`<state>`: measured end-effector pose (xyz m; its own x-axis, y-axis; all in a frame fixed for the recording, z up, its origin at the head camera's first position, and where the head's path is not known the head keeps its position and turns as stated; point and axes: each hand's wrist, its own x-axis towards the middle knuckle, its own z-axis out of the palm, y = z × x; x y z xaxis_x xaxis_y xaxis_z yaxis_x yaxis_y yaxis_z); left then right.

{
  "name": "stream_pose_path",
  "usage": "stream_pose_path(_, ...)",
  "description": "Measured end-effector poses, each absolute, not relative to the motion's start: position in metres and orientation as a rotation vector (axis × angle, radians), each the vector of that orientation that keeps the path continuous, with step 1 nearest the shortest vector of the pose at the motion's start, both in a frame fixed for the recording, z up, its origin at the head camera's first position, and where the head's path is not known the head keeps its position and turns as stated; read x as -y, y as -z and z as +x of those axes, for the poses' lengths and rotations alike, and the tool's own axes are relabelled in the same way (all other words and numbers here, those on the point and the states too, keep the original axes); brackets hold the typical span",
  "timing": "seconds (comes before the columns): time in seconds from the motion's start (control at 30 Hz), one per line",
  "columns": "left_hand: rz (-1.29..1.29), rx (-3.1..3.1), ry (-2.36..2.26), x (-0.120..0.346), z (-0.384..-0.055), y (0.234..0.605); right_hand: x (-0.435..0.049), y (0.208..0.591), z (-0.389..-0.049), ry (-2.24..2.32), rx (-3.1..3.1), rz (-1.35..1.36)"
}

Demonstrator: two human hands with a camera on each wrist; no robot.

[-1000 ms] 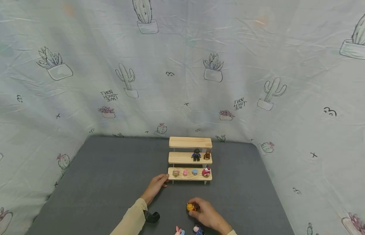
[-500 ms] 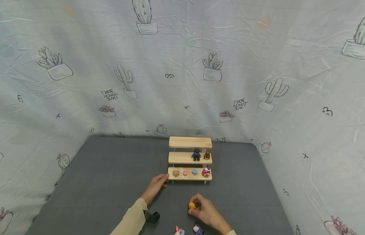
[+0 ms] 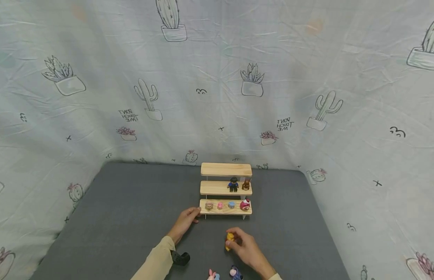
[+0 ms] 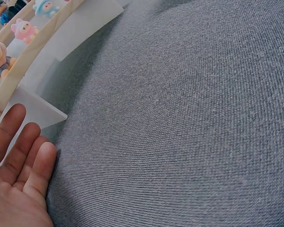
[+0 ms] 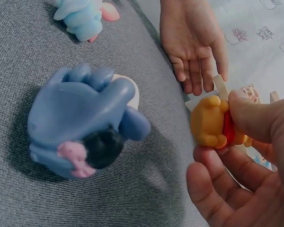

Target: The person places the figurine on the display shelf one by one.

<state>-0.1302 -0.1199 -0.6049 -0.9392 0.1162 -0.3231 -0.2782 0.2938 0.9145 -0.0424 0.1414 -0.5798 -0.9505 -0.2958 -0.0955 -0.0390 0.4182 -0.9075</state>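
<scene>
My right hand [image 3: 249,249] pinches a yellow bear figurine [image 5: 210,124] in a red shirt between thumb and fingers, above the table in front of the stand. At the left end of the wooden three-step display stand [image 3: 220,212], my left hand [image 3: 184,222] rests with its fingers fairly straight, by the lowest step. The left wrist view shows those fingers [image 4: 32,161] next to a clear leg of the stand. Closest to the right hand on the table lies a blue donkey figurine [image 5: 71,113], with a light blue and pink figurine [image 5: 85,19] beside it.
On the bottom step stand a brown figurine [image 3: 209,206], a pink one [image 3: 220,205], a light blue one [image 3: 231,205] and a dark pink bear [image 3: 244,205]. The middle step holds a black-haired figure [image 3: 233,184] and a brown figurine [image 3: 246,185]. Patterned cloth [image 3: 217,77] hangs behind.
My right hand has lifted slightly and moved a little toward the stand, turning the yellow bear figurine between its fingers. The left hand stays in place.
</scene>
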Motion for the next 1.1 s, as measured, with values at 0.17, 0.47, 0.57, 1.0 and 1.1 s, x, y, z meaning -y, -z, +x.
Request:
stream_pose_path(0.17,-0.15,-2.237,-1.686,0.12,-0.13,0.604,-0.14,0.58,-0.043,1.567,-2.43,-0.274)
stream_pose_path(0.47,-0.154,-2.241,-1.676,0.12,-0.131,0.605,-0.14,0.584,-0.043,1.555,-2.389,-0.283)
stream_pose_path(0.57,-0.151,-2.248,-1.673,0.121,-0.131,0.606,-0.14,0.583,-0.044,1.549,-2.405,-0.277)
stream_pose_path(1.0,-0.15,-2.25,-1.686,0.12,-0.129,0.604,-0.136,0.566,-0.047,1.567,-2.463,-0.249)
stream_pose_path(1.1,-0.149,-2.25,-1.706,0.12,-0.128,0.603,-0.136,0.561,-0.049,1.595,-2.47,-0.263)
